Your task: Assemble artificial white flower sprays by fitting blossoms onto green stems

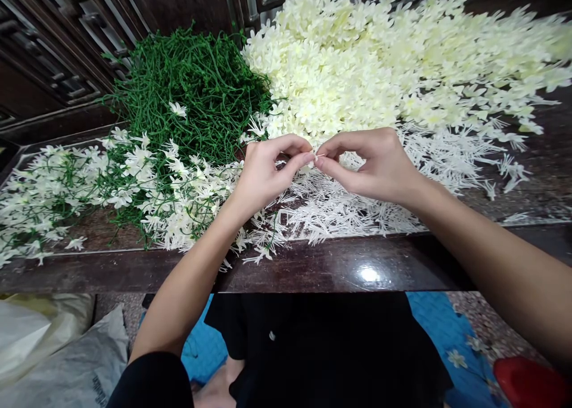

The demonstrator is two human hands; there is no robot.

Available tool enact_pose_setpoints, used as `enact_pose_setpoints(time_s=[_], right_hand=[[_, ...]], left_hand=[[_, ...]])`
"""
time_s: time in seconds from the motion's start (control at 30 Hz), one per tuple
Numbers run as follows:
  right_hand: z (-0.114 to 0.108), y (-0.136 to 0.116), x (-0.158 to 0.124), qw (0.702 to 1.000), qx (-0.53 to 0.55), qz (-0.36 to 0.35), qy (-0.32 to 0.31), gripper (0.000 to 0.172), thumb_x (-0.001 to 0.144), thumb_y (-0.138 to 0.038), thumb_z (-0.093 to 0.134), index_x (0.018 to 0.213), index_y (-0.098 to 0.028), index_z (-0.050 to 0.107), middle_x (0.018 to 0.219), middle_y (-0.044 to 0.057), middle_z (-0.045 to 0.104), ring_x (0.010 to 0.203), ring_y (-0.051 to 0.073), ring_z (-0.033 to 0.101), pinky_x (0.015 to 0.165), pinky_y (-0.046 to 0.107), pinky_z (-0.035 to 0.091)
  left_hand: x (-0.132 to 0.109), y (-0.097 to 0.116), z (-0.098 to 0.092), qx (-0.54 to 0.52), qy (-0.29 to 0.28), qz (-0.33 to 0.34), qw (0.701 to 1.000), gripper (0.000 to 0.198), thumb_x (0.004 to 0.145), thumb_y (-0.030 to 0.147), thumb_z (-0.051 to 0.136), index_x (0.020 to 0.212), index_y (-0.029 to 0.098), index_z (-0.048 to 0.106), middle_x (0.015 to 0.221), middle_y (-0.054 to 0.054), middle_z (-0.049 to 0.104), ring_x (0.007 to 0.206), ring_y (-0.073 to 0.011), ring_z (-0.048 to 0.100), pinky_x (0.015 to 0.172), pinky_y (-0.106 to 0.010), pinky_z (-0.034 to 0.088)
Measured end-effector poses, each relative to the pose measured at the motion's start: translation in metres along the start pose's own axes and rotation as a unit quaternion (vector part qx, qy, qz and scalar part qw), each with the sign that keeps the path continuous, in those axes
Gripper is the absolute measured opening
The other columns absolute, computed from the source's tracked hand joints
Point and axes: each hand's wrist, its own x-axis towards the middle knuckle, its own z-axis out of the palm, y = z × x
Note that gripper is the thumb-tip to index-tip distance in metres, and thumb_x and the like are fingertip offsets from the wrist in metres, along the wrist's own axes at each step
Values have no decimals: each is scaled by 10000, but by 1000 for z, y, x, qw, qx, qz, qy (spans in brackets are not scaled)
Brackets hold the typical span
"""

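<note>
My left hand (273, 167) and my right hand (373, 161) meet fingertip to fingertip over the bench, both pinched. Between the fingertips is a small white flower piece (318, 156), mostly covered by them. Below and to the right of the hands lies a heap of thin white plastic flower centres (353, 214). Just behind them rises a large pile of cream artificial petals (339, 80). Left of that is a tangled mound of green plastic stems (187, 92). Assembled white flowers on green stems (134, 170) spread along the left.
The dark wooden bench (313, 265) has a glossy front edge close to my lap. Carved wooden panels (67, 33) stand behind. Pale sacks (75, 360) lie on the floor at left. A blue mat (201, 342) and a red object (529, 381) are below.
</note>
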Motion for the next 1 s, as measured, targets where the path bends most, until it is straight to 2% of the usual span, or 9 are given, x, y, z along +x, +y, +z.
enact_pose_setpoints(time_s=[0.17, 0.43, 0.5, 0.7, 0.87, 1.0], right_hand=[[1, 1, 1, 1000, 2, -10, -8, 131, 906, -256, 680, 808, -294, 759, 772, 17, 788, 651, 234, 712, 594, 449, 606], [1, 0, 1, 997, -52, -14, 51, 150, 879, -236, 664, 752, -275, 734, 709, -1, 763, 605, 197, 695, 564, 398, 585], [1, -1, 1, 998, -52, -14, 43, 145, 880, -244, 664, 755, -274, 730, 710, -2, 765, 607, 196, 691, 568, 399, 584], [-1, -4, 1, 999, -20, 47, -7, 110, 880, -370, 730, 784, -326, 760, 807, 12, 790, 709, 259, 713, 693, 503, 631], [0, 0, 2, 1000, -7, 18, 15, 126, 884, -293, 707, 782, -294, 780, 786, 20, 784, 673, 256, 715, 635, 496, 612], [-1, 1, 2, 999, -13, 27, 25, 92, 864, -307, 732, 782, -300, 772, 785, 8, 786, 674, 239, 712, 644, 477, 612]], left_hand=[[0, 2, 0, -23, -3, -7, 1000, 159, 966, 291, 707, 916, 168, 794, 883, -34, 829, 799, -128, 753, 761, -245, 614], [-1, 2, 1, -30, -18, -37, 999, 127, 936, 255, 721, 982, 191, 820, 966, -37, 851, 862, -151, 784, 832, -275, 646], [-1, 2, 1, -23, -20, -42, 999, 128, 938, 255, 710, 964, 205, 824, 980, -32, 852, 880, -156, 785, 835, -280, 651], [0, 1, 0, -31, -8, -42, 999, 108, 919, 263, 726, 949, 195, 805, 927, -38, 839, 843, -150, 772, 804, -271, 649], [0, 2, -1, -13, -2, -45, 999, 99, 919, 286, 742, 931, 201, 793, 905, -45, 827, 826, -157, 759, 790, -286, 648], [0, 3, -1, -16, -1, -39, 999, 114, 925, 293, 731, 937, 202, 799, 917, -48, 824, 839, -157, 759, 801, -292, 652]])
